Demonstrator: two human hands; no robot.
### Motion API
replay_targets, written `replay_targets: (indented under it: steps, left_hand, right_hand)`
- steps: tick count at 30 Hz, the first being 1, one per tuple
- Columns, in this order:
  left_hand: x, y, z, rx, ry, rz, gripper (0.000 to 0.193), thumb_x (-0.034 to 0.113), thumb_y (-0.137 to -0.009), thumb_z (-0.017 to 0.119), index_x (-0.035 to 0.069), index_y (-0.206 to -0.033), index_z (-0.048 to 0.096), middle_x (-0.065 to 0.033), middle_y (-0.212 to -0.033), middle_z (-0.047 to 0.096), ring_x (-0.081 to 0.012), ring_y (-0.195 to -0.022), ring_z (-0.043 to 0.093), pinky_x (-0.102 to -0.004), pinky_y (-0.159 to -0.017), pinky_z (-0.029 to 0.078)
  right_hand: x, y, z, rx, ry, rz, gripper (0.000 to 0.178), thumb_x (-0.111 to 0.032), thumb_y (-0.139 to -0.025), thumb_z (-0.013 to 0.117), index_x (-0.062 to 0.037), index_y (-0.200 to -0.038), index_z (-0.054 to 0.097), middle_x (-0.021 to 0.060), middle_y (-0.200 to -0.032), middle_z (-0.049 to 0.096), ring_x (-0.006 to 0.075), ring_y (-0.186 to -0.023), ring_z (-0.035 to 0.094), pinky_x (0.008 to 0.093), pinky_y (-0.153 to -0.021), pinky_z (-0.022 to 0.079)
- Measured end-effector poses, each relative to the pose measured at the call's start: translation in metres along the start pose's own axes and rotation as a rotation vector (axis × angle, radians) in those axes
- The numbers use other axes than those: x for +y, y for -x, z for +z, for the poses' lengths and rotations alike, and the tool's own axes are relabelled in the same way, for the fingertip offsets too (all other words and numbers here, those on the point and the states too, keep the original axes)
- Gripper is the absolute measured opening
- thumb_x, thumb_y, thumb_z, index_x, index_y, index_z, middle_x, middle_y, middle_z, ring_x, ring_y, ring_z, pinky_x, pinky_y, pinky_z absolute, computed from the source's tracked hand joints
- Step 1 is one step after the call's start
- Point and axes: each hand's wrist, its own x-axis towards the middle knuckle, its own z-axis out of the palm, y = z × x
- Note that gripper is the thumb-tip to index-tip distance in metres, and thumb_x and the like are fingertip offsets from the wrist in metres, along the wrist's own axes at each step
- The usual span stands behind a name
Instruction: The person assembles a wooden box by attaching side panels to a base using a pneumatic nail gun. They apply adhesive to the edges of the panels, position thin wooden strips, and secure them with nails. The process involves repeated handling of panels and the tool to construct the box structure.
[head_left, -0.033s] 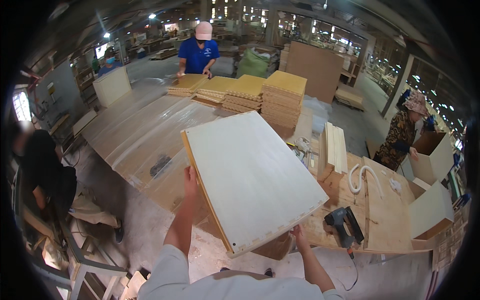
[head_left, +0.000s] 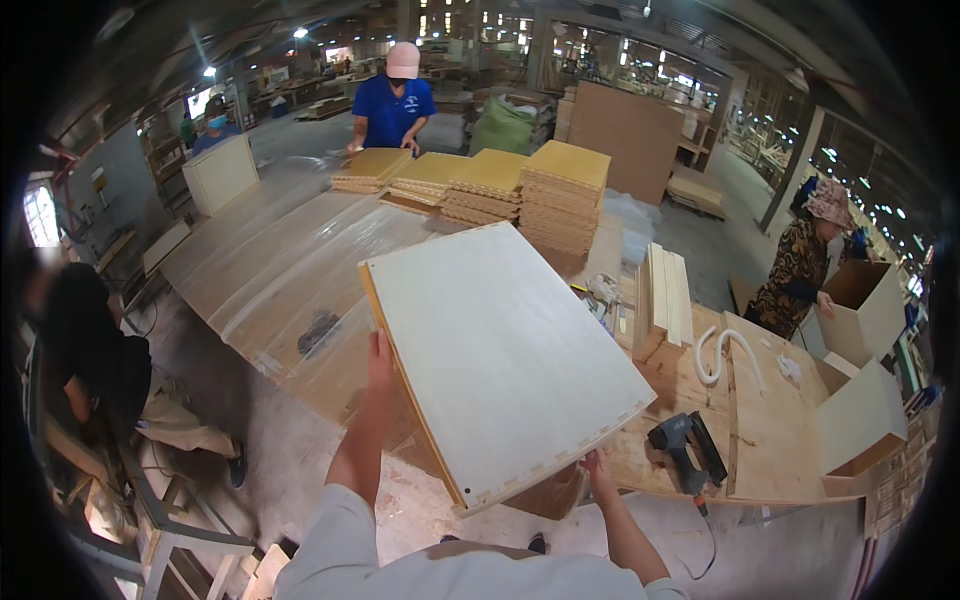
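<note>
A wooden box (head_left: 505,365) with a white-painted panel facing up is held tilted over the near edge of the work table. Its left side shows a yellowish bare-wood edge, and small joint marks run along the near edge. My left hand (head_left: 380,360) grips that left side, its fingers partly hidden behind the wood. Under the near right corner, my right hand (head_left: 596,472) supports the box, with most of its fingers out of sight. On the table right of the box lies a nail gun (head_left: 685,450) with a hose attached.
Stacked yellow-topped boards (head_left: 565,175) stand at the table's far side, near a person in blue (head_left: 395,105). White boards (head_left: 662,295) and a curled white tube (head_left: 712,360) lie right. Another person (head_left: 795,265) handles a box (head_left: 855,310) at far right. Someone in black (head_left: 85,330) sits left.
</note>
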Motion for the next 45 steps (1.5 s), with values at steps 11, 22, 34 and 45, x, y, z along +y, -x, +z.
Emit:
replay_targets:
  steps: [11,22,34,45]
  left_hand:
    - [0.058,0.018,-0.019,0.093,-0.915,0.190,0.057,0.044,-0.098,0.033,-0.005,-0.106,0.061,-0.0238,-0.094,0.065,-0.0385,-0.090,0.063,-0.0441,-0.077,0.048]
    - [0.240,0.133,0.001,0.031,-1.624,-0.001,0.053,0.042,-0.096,0.039,-0.004,-0.090,0.064,-0.0225,-0.075,0.063,-0.0334,-0.072,0.062,-0.0424,-0.068,0.045]
    - [0.152,0.151,0.043,0.169,-0.435,-0.144,0.029,0.030,-0.094,0.046,0.004,-0.084,0.051,-0.0013,-0.078,0.048,-0.0096,-0.072,0.045,-0.0274,-0.064,0.037]
    - [0.126,0.179,0.062,0.246,-0.478,0.033,0.027,0.020,-0.089,0.058,0.001,-0.105,0.046,-0.0034,-0.091,0.050,-0.0098,-0.082,0.047,-0.0229,-0.074,0.041]
  right_hand:
    - [-0.050,-0.047,-0.015,0.137,-0.161,-0.052,0.058,-0.050,-0.097,0.040,0.0003,-0.125,0.050,0.0071,-0.118,0.056,0.0161,-0.110,0.048,0.0302,-0.097,0.035]
    - [-0.059,-0.124,-0.010,-0.211,-0.420,0.401,0.058,-0.049,-0.098,0.034,-0.0018,-0.124,0.055,0.0076,-0.120,0.059,0.0167,-0.106,0.056,0.0309,-0.090,0.044]
    - [0.020,-0.229,-0.154,0.466,0.190,0.169,0.021,-0.021,-0.082,0.060,-0.0012,-0.088,0.063,0.0106,-0.072,0.064,0.0196,-0.062,0.065,0.0323,-0.044,0.048]
    - [-0.008,-0.220,-0.131,0.367,-0.413,0.026,0.008,-0.013,-0.082,0.063,-0.0060,-0.085,0.061,0.0009,-0.079,0.057,0.0106,-0.071,0.051,0.0263,-0.063,0.042]
